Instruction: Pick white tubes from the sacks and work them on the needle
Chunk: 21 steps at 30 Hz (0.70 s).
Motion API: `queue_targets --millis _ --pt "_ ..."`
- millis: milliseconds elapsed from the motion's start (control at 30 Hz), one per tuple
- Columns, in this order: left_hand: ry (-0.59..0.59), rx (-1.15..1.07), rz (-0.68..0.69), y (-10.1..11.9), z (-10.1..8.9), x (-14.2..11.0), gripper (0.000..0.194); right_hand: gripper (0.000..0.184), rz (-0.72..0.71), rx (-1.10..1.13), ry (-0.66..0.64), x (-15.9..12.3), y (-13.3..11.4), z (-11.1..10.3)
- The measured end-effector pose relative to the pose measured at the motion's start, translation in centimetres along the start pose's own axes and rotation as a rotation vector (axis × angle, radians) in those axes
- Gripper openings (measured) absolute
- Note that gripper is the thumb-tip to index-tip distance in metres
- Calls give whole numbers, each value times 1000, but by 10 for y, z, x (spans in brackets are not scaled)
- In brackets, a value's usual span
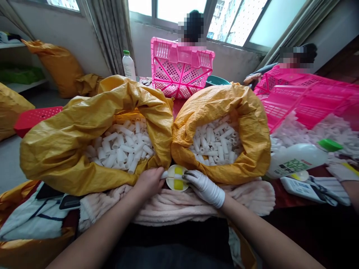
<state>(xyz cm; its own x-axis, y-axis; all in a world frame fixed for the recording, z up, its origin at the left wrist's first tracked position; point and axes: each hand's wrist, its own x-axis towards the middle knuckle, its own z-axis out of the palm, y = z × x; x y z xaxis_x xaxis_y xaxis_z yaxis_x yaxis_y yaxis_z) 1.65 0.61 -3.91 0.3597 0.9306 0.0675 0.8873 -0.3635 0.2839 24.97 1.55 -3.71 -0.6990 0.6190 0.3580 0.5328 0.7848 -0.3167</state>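
My bare left hand (149, 181) is closed on a short white plastic tube (164, 174) whose end shows past the fingers. Just right of it lies a round pale disc (169, 182) with yellow pads (178, 184) on its face. My right hand (206, 188), in a white glove, has its fingers pinched together over the disc's right edge; what sits between them is hidden. Beyond my hands stand two yellow woven sacks with rolled-down rims, the left sack (56, 145) and the right sack (254, 127). Both hold many loose white tubes (123, 147).
A pink towel (157, 209) lies under my wrists. Pink baskets (182, 71) stand behind the sacks and at right, with two people beyond. A white bottle with green cap (297, 158) leans at right, near another person's gloved hand (340, 172). Phones (70, 201) lie at left.
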Motion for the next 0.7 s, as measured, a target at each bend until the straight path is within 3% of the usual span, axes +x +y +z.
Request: queue_targets --millis 100,167,233,333,400,467,600,700 --pt "2 9 -4 -1 0 1 21 32 80 -59 67 -5 -4 5" --pt "0 8 -16 -1 -1 2 22 29 84 -112 29 -8 -6 7" --pt "-9 3 -34 -1 0 3 23 26 0 -134 -37 -12 -9 5" --pt "-33 -21 -66 -1 0 4 23 26 -239 -26 -134 -12 -13 -1" --pt "-34 -42 -69 0 -2 4 24 27 -272 116 -123 -7 -17 -3" --pt "11 -44 -43 0 -4 4 26 25 -101 309 33 2 -21 -1" --pt "105 -87 87 3 -14 3 27 20 382 797 447 22 -26 7" --pt "83 -204 150 9 -22 0 26 19 448 921 479 31 -31 1"
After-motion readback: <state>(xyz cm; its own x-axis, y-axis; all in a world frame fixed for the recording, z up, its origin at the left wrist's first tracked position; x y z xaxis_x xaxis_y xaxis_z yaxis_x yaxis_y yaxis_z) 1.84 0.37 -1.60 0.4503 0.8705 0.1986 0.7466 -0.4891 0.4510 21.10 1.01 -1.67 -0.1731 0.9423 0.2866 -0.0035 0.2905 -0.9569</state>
